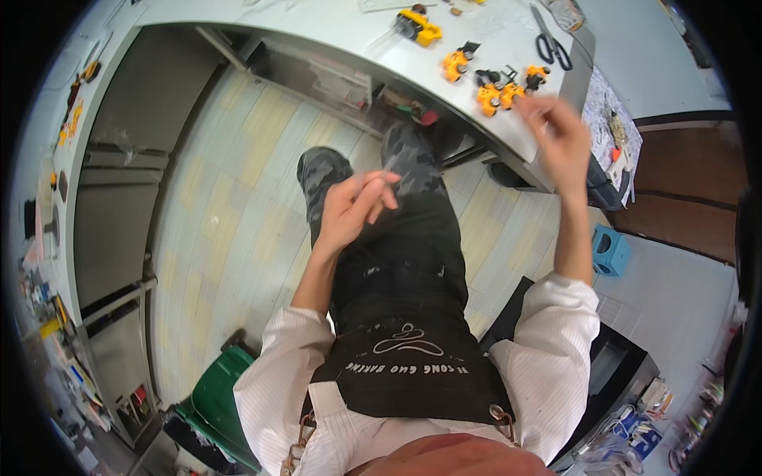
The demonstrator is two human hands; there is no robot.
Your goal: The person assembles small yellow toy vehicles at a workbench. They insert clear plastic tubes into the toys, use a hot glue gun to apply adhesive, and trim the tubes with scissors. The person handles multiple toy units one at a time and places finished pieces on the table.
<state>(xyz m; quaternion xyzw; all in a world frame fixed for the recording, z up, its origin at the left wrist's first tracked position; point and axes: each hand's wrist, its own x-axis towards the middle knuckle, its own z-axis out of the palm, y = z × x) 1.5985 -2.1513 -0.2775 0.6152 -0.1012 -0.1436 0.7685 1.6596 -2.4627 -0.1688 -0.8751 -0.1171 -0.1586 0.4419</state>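
Over my lap, my left hand [359, 208] has its fingers curled together; a faint clear sliver shows at the fingertips, too blurred to name. My right hand [559, 139] is raised at the table's right front edge, slightly smeared by motion, with thumb and forefinger a little apart and nothing seen between them. Just beyond its fingertips, small yellow-and-black toy vehicles [490, 98] stand close together. Another small toy vehicle [456, 65] is to their left. Farther back lies a larger yellow toy piece [421, 28] with dark parts.
Black-handled scissors [548, 47] lie on the white table [341, 30] behind the toys. At the right are a paper-covered box [623, 147] and a blue stool [611, 250]. Metal cabinets [119, 190] line the left. A green chair or bin [222, 397] stands behind my left arm.
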